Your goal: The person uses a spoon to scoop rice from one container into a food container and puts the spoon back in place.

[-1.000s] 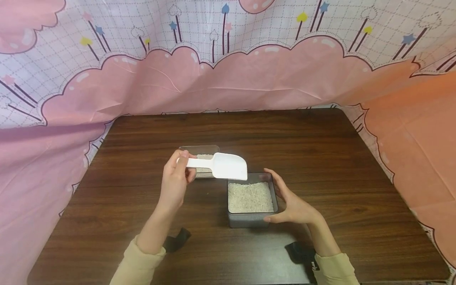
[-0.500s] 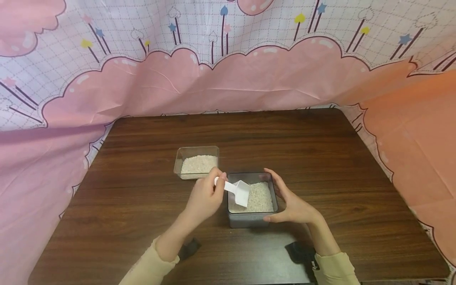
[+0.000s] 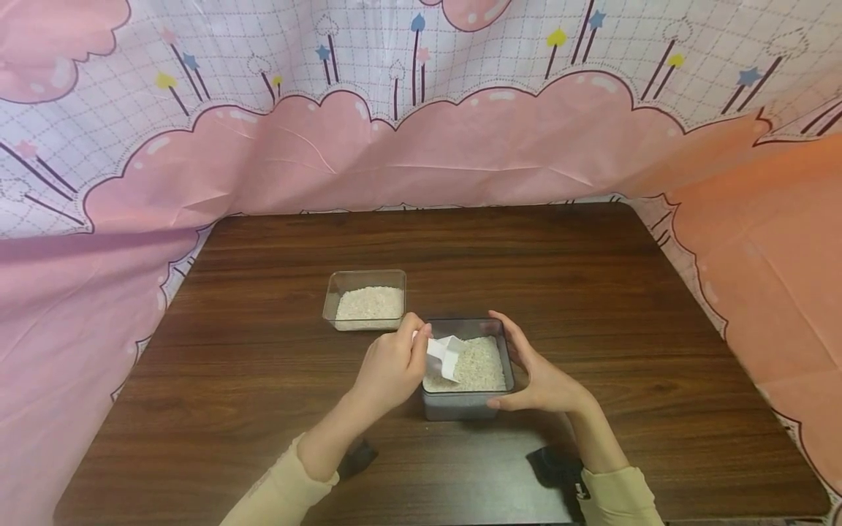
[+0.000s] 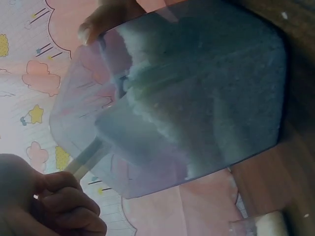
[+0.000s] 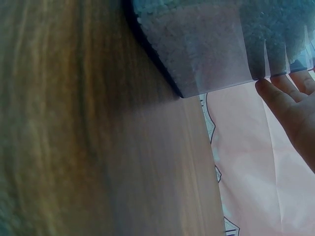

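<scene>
My left hand (image 3: 391, 369) grips the handle of a white scoop (image 3: 445, 358). The scoop's tilted bowl dips into the rice (image 3: 485, 364) at the left of a square, smoky see-through container (image 3: 460, 409). In the left wrist view the scoop (image 4: 132, 133) shows through the container wall, its front edge at the rice. My right hand (image 3: 542, 381) holds the container from the right, thumb at the near side and fingers along the far side. Fingers of the right hand (image 5: 298, 108) lie against the wall in the right wrist view.
Behind and left of the dark container stands a smaller clear tub (image 3: 331, 301) with white rice (image 3: 370, 302) in it. Both stand on a dark wooden table (image 3: 559, 256). A patterned pink cloth (image 3: 473, 175) hangs behind the table and along its sides.
My left hand has brought the scoop down and right, from above between the two containers into the rice of the dark one. My right hand stays where it was.
</scene>
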Available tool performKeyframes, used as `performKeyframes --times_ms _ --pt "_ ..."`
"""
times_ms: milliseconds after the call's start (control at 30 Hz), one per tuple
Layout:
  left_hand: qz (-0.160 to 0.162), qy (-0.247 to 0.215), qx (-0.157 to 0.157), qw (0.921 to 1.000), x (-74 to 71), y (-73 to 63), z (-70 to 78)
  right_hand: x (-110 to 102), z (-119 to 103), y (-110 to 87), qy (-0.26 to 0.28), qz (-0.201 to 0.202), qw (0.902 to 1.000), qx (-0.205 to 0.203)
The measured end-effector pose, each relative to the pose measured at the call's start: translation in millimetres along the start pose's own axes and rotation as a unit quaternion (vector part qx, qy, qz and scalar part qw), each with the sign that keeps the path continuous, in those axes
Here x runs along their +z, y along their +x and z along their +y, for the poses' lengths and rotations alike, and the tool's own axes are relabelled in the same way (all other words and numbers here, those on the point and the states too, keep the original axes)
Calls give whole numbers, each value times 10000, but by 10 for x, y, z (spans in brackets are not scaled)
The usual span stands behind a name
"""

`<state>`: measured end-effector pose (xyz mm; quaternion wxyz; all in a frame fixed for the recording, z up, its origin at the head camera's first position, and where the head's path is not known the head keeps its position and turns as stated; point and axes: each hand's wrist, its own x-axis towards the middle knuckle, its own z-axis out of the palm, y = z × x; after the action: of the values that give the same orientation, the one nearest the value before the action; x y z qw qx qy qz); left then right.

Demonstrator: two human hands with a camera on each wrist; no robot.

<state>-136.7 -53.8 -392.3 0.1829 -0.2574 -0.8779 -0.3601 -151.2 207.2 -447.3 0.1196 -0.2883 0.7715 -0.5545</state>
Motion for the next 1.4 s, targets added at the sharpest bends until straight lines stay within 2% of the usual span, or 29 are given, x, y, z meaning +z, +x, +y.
performKeyframes --times_ms 133,267,433,500,633,733,1067,1300,1400 --pt "-180 -378 -499 9979 48 -40 -30 5 -1 -3 55 32 10000 7" --pt "-331 -744 -1001 9916 89 -81 -78 3 1 -4 90 20 10000 0" --pt "-249 -1082 -1284 9855 110 -99 -85 0 -3 -3 114 3 9999 21" --pt "-218 -1395 -1425 9797 120 -99 -83 0 -4 -2 121 0 9999 48" --pt "-203 -2132 -1858 9590 139 -96 -89 4 0 -2 127 -7 9999 63" --pt "-165 -2448 -2021 9481 150 -92 -96 4 1 -1 128 -11 9999 39" --pt "-17 -2960 -2375 9252 191 -89 -104 -9 4 -1 18 -11 10000 -9" --pt "62 -3473 -2590 9012 174 -109 -105 -3 15 1 20 -37 10000 -50" --pt "113 -3636 -2614 8941 165 -119 -103 0 19 4 40 -45 9999 -115"
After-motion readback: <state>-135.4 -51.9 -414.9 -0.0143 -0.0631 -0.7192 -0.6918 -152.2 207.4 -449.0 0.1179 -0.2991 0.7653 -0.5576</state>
